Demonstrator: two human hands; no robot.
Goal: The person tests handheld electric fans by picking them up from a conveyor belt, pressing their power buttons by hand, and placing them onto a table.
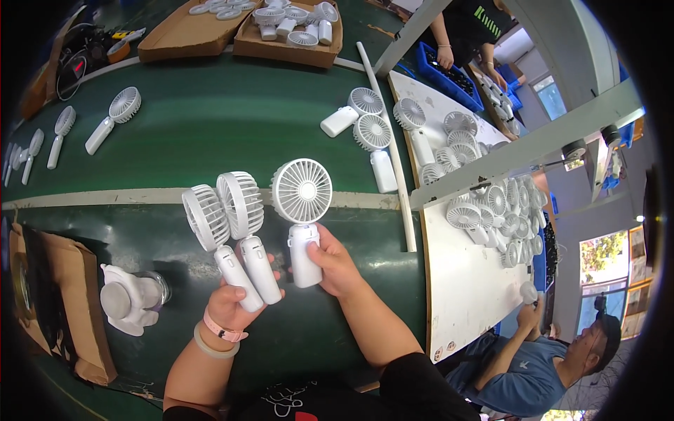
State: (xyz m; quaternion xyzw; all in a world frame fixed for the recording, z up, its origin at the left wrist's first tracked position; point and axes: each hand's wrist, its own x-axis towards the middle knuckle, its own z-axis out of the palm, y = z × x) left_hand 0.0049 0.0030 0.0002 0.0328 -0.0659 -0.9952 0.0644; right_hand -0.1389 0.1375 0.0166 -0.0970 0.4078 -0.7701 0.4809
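Hands gripped white handheld fans above a dark green conveyor belt (210, 133): left hand (228, 305) closed around two fans (232, 235), right hand (337, 263) clasping one fan (303, 217), beside a white worktable (463, 281) crowded with more fans (491, 210).

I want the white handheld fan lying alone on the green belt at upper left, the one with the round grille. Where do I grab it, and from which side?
Take the white handheld fan by its straight handle, probably from above, with your grip across the handle's width. It lies flat on the green belt, handle angled toward lower left, with bare belt around it. The slatted round head is wider and looks awkward to pinch.
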